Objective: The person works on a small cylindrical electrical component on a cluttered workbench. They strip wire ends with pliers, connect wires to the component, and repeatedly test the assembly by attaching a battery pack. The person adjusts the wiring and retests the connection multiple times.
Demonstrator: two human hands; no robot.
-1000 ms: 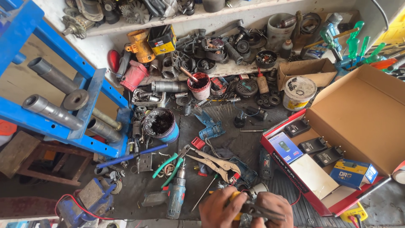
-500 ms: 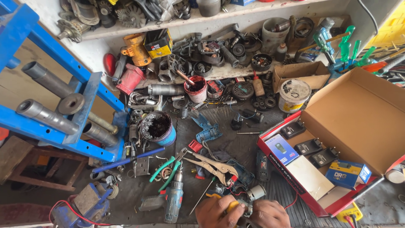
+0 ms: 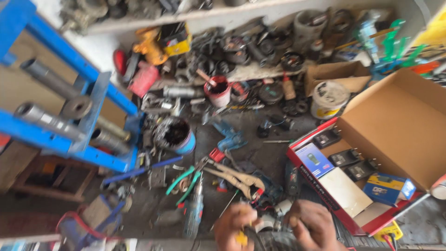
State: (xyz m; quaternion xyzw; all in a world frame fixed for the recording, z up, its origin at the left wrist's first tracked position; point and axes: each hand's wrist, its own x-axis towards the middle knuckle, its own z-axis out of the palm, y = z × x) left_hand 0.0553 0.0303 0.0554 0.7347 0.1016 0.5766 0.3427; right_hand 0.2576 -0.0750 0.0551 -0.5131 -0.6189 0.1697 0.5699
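Two hands meet at the bottom edge of view, just below the tan locking pliers (image 3: 234, 179). Your left hand (image 3: 237, 227) curls around a small yellow-tipped part (image 3: 241, 238); your right hand (image 3: 313, 225) closes on a grey metal component (image 3: 272, 225) between them. Blur hides how tight each grip is. You appear to be mid-fitting; judge the next move as needing a steady hold and fine alignment.

Left hand (image 3: 238, 227) and right hand (image 3: 313, 224) close together, fingers curled.
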